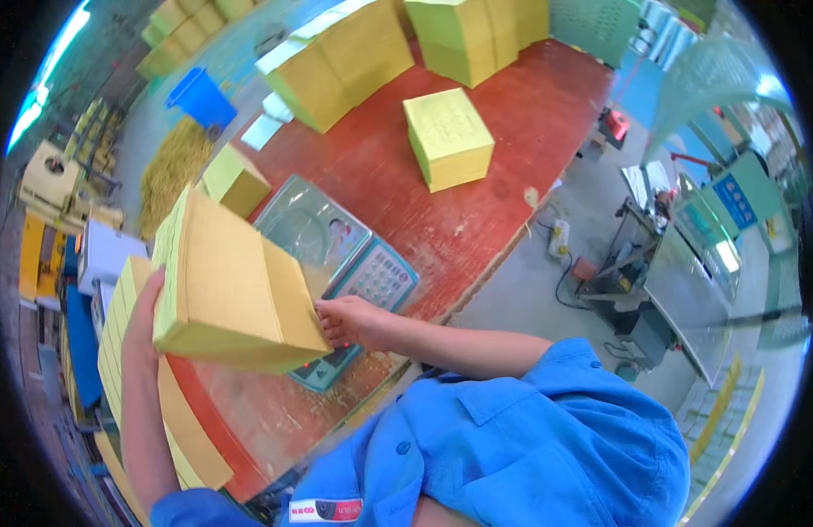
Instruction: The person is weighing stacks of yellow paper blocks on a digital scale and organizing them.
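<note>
Between my hands is a thick block of stacked yellow paper sheets [235, 290], tilted above the near left of the table. My left hand [146, 312] presses along its left side, gripping it, with some fingers hidden behind. At its right edge, the curled fingers of my right hand [347, 321] close on the block. Partly covered by the block is a teal scale [380, 274] with a keypad and a clear-covered pan [308, 220]. A smaller yellow paper block [233, 182] stands just behind the scale.
The red table [503, 198] carries a lone yellow paper block [450, 140] and taller paper stacks [336, 70] at the far side. More layered yellow paper [130, 351] lies at the left edge. Beyond are a blue bin [201, 98] and, rightward, a metal machine stand [635, 281].
</note>
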Tool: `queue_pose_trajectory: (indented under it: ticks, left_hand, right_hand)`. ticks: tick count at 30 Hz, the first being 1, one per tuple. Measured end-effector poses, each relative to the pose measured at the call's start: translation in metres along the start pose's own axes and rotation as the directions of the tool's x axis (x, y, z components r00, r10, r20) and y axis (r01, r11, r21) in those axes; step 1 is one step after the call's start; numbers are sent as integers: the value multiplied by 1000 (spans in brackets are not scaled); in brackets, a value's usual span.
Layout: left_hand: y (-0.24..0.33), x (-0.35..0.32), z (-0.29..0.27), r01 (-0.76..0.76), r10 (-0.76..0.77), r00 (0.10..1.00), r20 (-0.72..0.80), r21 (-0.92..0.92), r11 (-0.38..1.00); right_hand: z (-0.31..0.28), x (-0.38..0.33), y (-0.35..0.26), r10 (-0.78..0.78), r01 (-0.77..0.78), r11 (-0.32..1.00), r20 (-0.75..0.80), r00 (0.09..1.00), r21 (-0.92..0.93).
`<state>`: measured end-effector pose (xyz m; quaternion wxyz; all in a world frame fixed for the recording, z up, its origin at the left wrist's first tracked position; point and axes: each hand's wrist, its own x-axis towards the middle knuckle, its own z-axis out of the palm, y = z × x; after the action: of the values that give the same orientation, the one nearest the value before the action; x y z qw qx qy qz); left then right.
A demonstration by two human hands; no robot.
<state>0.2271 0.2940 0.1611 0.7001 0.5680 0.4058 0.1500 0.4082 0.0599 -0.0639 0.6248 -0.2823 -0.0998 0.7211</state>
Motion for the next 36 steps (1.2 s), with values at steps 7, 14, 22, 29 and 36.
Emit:
queue_pose_trajectory:
  ticks: [7,14,22,29,36]
  left_hand:
    - [-30,-33,47,-92,97,994,59,-74,993]
    - [-50,-23,168,-337,301,929,216,153,929]
    - [-51,59,427,-714,578,667,470,183,675]
    - [-192,137,577,-592,592,802,84,-23,806]
    - [-315,209,581,-502,501,864,39,12,865]
  right_hand:
    - [6,-52,-22,-65,78,985,88,994,-156]
    - [-74,-178,-132,-554,467,628,64,830,-622]
    - [-213,-329,-317,-813,575,345,69,578,-742]
    - [-351,-374,-401,-737,430,389,4,676,-815]
    - [-376,-369,-434,-680,231,389,-109,725,-892]
